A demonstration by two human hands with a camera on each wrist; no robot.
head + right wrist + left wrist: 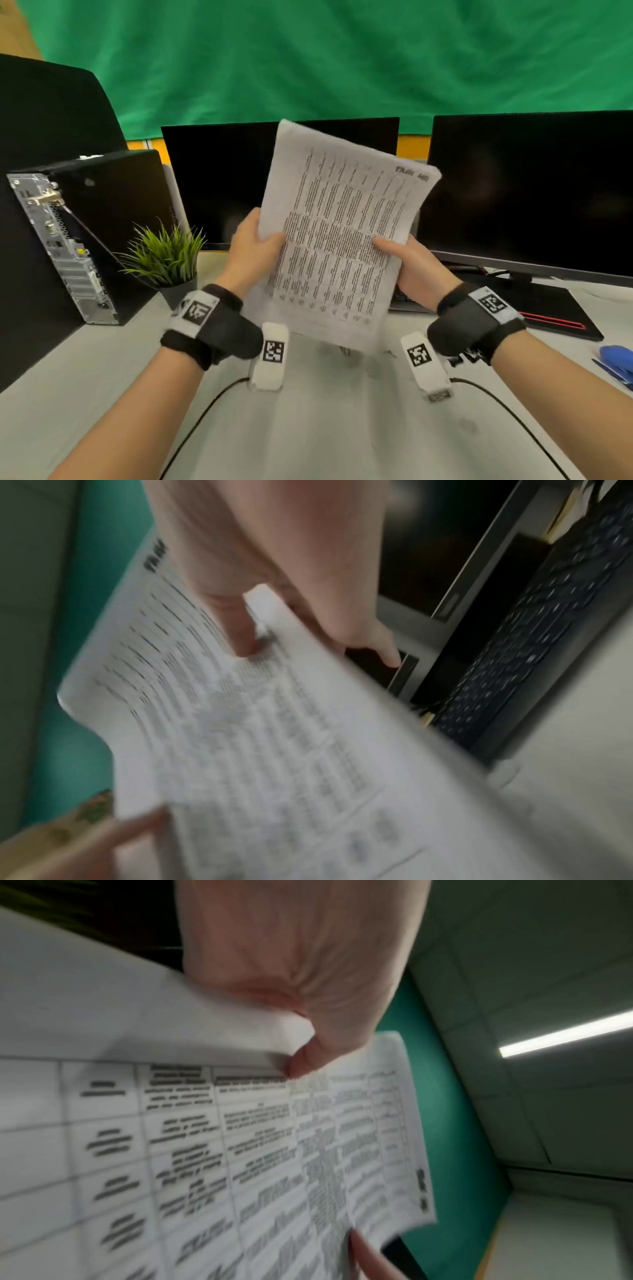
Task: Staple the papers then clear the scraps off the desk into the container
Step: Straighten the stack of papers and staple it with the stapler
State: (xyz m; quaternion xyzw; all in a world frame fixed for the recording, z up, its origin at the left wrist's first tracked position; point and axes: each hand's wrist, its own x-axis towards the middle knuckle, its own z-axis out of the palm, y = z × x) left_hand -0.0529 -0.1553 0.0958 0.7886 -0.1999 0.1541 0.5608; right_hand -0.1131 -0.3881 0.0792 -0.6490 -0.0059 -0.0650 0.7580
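Observation:
A stack of printed papers covered in table text is held upright above the desk, tilted to the right. My left hand grips its left edge, thumb on the front. My right hand grips the right edge the same way. The left wrist view shows my thumb pinching the papers. In the right wrist view my thumb presses on the sheet and the fingers go behind it. A blue stapler lies at the desk's right edge. Small faint scraps lie on the desk under the papers.
Two dark monitors stand behind the papers, with a keyboard below them. A potted green plant and a small computer tower stand at the left. A black pad with red trim lies at the right. Cables cross the white desk.

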